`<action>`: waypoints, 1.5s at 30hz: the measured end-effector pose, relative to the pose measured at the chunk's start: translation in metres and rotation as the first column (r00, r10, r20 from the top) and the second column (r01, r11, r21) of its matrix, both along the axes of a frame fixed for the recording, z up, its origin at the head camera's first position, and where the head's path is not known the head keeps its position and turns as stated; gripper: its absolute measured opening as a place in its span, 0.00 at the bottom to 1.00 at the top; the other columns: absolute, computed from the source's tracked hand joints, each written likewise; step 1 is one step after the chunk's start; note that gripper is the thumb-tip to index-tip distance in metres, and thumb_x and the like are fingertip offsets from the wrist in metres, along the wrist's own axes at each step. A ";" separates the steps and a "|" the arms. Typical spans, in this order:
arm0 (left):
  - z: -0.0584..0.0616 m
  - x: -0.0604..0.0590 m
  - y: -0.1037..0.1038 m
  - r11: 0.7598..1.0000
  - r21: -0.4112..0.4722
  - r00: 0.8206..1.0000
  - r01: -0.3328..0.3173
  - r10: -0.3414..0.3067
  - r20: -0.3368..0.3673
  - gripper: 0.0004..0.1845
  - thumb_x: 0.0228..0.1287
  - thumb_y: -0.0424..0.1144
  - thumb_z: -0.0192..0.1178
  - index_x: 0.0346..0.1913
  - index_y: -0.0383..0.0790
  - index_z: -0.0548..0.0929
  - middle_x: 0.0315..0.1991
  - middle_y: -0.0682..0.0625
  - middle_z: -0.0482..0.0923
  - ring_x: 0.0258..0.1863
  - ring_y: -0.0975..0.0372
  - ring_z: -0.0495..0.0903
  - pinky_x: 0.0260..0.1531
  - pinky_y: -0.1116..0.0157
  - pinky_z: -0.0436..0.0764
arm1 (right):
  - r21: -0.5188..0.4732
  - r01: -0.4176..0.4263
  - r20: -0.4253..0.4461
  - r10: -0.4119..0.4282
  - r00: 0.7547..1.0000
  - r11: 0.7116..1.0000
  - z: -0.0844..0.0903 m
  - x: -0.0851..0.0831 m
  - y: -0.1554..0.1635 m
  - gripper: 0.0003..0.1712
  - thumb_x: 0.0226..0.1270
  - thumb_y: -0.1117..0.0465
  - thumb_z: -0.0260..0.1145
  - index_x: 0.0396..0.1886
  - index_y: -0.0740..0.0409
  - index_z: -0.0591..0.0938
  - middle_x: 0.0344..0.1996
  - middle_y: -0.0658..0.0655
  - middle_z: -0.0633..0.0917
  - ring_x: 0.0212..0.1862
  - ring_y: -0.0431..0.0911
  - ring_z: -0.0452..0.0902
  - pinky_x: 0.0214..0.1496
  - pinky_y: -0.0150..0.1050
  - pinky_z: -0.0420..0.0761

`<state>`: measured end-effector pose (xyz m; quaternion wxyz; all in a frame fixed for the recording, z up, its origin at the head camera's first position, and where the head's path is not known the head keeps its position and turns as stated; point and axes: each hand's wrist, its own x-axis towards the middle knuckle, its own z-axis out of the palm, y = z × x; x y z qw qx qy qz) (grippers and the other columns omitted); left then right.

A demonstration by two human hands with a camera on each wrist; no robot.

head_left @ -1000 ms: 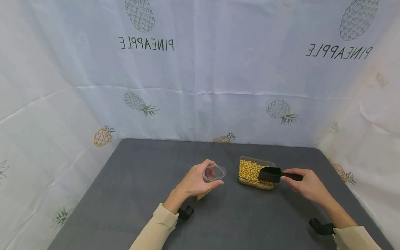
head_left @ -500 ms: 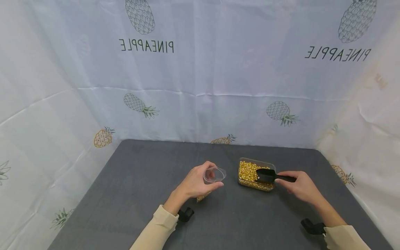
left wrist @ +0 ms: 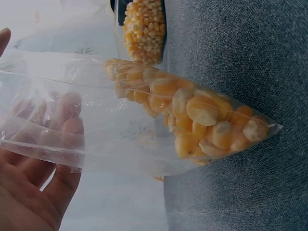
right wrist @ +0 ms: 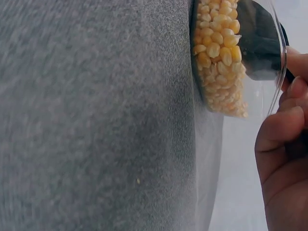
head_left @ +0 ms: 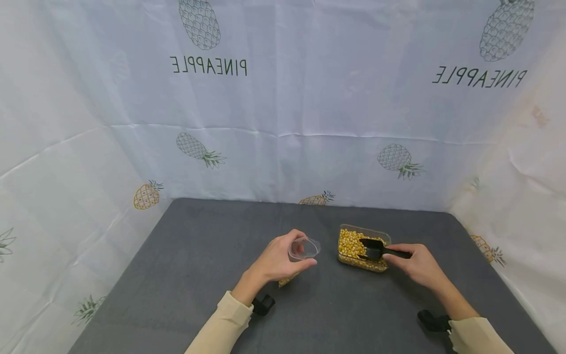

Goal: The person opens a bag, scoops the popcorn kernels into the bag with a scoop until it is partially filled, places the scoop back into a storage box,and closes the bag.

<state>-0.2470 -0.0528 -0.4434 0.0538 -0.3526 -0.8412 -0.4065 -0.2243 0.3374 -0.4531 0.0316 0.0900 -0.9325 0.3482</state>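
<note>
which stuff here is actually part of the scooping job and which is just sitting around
In use:
- left hand holding open a clear plastic bag, some corn kernels already in it
- right hand gripping the black scoop
- clear tub of corn kernels, scoop head in it

Just there:
- grey table
- pineapple-print backdrop

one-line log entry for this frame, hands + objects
left hand: holds clear bag part-filled with corn, mouth open | right hand: grips black scoop, blade in corn container | grey table
</note>
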 end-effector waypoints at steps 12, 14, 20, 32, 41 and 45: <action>0.000 0.002 0.001 1.000 -0.007 1.000 -0.013 0.013 0.005 0.27 0.65 0.53 0.69 0.60 0.43 0.77 0.38 0.54 0.80 0.34 0.69 0.76 0.36 0.66 0.79 | -0.047 0.004 0.007 -0.004 1.000 0.999 -0.003 -0.002 -0.006 0.27 0.70 0.51 0.71 0.57 0.69 0.84 0.55 0.75 0.81 0.58 0.72 0.76 0.46 0.58 0.82; 0.000 0.002 0.001 1.000 -0.008 1.000 -0.014 0.014 0.009 0.27 0.65 0.53 0.69 0.60 0.43 0.77 0.38 0.53 0.81 0.34 0.69 0.77 0.36 0.66 0.79 | -0.048 0.004 0.009 -0.004 1.000 0.999 -0.003 -0.003 -0.007 0.27 0.70 0.51 0.71 0.57 0.69 0.84 0.56 0.75 0.81 0.59 0.72 0.75 0.47 0.58 0.82; 0.000 0.002 0.001 1.000 -0.011 1.000 -0.008 0.008 0.010 0.27 0.65 0.53 0.69 0.60 0.42 0.77 0.38 0.52 0.81 0.33 0.69 0.76 0.35 0.66 0.78 | -0.034 0.003 0.010 -0.003 1.000 0.999 -0.003 -0.004 -0.009 0.27 0.71 0.50 0.70 0.56 0.68 0.85 0.56 0.74 0.82 0.59 0.72 0.75 0.50 0.62 0.80; -0.001 0.002 0.002 1.000 -0.015 1.000 -0.007 0.007 0.002 0.27 0.65 0.53 0.69 0.60 0.42 0.77 0.37 0.53 0.81 0.33 0.69 0.76 0.35 0.67 0.79 | -0.054 0.025 -0.006 -0.026 1.000 0.998 -0.009 -0.003 -0.011 0.26 0.72 0.50 0.69 0.58 0.66 0.84 0.58 0.73 0.81 0.58 0.69 0.77 0.43 0.51 0.79; 0.000 0.002 0.003 0.999 -0.026 1.000 -0.023 0.023 -0.007 0.27 0.64 0.54 0.69 0.59 0.43 0.77 0.36 0.59 0.79 0.32 0.69 0.75 0.35 0.67 0.78 | -0.121 0.051 -0.006 -0.052 0.999 0.991 -0.008 0.003 0.002 0.26 0.71 0.51 0.70 0.60 0.64 0.84 0.58 0.71 0.82 0.59 0.68 0.77 0.47 0.49 0.83; 0.000 0.002 0.002 0.999 -0.026 1.000 -0.022 0.021 -0.003 0.27 0.64 0.54 0.69 0.59 0.42 0.78 0.36 0.59 0.79 0.33 0.69 0.76 0.35 0.67 0.78 | -0.168 0.066 0.010 -0.065 0.998 0.984 -0.007 0.008 0.008 0.26 0.72 0.52 0.69 0.61 0.65 0.82 0.51 0.69 0.85 0.42 0.54 0.84 0.34 0.39 0.79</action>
